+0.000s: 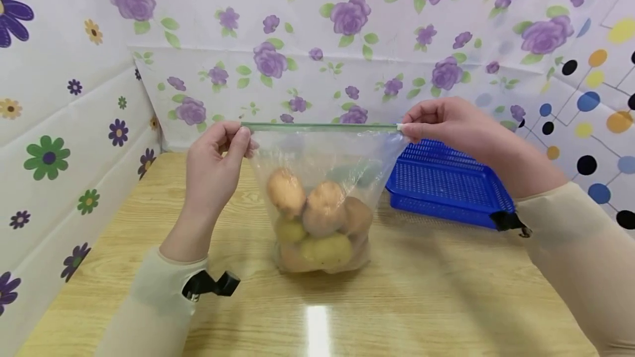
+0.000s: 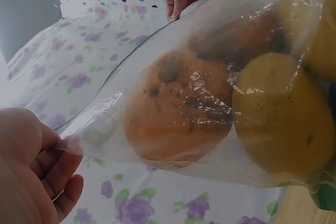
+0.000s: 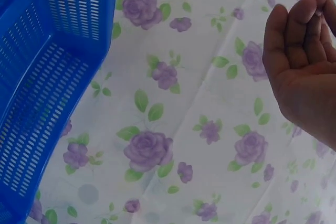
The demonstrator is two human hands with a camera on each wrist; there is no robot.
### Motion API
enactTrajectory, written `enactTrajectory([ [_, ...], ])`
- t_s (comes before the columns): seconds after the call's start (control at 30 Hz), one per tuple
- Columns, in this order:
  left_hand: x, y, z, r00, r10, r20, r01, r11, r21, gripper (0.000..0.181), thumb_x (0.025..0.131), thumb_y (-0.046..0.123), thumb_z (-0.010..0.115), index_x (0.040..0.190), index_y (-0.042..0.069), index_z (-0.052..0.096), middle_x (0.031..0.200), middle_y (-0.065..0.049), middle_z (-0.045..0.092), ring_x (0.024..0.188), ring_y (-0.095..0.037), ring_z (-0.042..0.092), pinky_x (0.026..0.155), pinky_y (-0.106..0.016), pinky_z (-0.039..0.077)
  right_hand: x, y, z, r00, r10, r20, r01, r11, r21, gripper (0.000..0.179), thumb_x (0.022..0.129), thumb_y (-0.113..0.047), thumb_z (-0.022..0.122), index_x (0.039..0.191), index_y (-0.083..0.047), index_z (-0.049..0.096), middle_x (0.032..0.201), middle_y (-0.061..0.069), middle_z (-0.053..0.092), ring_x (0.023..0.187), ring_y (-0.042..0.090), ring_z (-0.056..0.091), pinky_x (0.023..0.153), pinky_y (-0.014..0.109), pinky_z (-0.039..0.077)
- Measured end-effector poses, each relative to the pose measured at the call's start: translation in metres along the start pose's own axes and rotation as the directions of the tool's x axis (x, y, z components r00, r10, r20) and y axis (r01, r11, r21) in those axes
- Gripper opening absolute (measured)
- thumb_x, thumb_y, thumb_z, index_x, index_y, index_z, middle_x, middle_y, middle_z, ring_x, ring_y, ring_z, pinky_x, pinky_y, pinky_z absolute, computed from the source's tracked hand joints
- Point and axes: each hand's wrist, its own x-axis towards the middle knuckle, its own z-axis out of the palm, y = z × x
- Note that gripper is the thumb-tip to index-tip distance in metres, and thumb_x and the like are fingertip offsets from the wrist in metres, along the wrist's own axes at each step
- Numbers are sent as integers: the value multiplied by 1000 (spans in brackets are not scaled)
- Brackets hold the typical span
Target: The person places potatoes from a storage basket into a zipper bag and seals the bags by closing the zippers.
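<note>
A clear zip-top bag (image 1: 322, 153) with a green seal strip stands upright on the wooden table, stretched wide between both hands. Inside it lie several potatoes, yellowish ones (image 1: 327, 251) low down and orange-brown rounded ones (image 1: 286, 191) above. My left hand (image 1: 215, 161) pinches the bag's top left corner between thumb and fingers. At the opposite top corner, my right hand (image 1: 446, 123) pinches the end of the strip, beside a small white piece. In the left wrist view the plastic is drawn taut from the left fingertips (image 2: 55, 140). The right wrist view barely catches the bag.
A blue perforated plastic basket (image 1: 446, 186) rests on the table (image 1: 238, 313) behind and right of the bag, partly beneath the right forearm. Flowered cloth (image 1: 307, 26) hangs behind the table, with a dotted cloth (image 1: 595, 103) at the right.
</note>
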Motion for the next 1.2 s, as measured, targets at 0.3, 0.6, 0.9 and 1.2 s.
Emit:
enactTrajectory([
  [0.3, 32, -41, 11, 992, -118, 52, 119, 993, -14, 26, 115, 23, 64, 112, -1, 72, 94, -11, 71, 82, -20, 65, 67, -24, 47, 50, 0, 9, 996, -33, -81, 31, 999, -29, 38, 108, -43, 73, 129, -11, 75, 120, 4, 78, 119, 24, 69, 115, 50, 48],
  [0.6, 59, -78, 31, 965, -248, 84, 249, 969, -1, 22, 115, 14, 55, 124, -3, 64, 103, -10, 70, 94, -18, 66, 77, -25, 51, 103, 20, 27, 990, -9, -142, 13, 999, 30, 30, 111, -29, 72, 127, -4, 74, 120, 12, 76, 114, 26, 69, 108, 45, 54],
  [0.9, 62, -109, 52, 907, -367, 208, 373, 928, 13, 53, 114, 17, 49, 165, 12, 36, 114, -11, 65, 108, -28, 64, 80, -37, 46, 133, 44, 49, 982, 29, -184, -31, 1000, -3, 27, 113, -24, 67, 126, -2, 74, 117, 17, 73, 111, 34, 67, 100, 46, 54],
  [1.2, 60, -129, 70, 828, -462, 316, 466, 882, 70, 79, 112, 24, 53, 178, 22, 10, 144, -17, 50, 120, -32, 57, 103, -49, 52, 146, 58, 66, 983, 76, -166, -85, 995, -46, 34, 114, -22, 62, 137, 1, 67, 131, 24, 67, 118, 39, 65, 103, 51, 54],
])
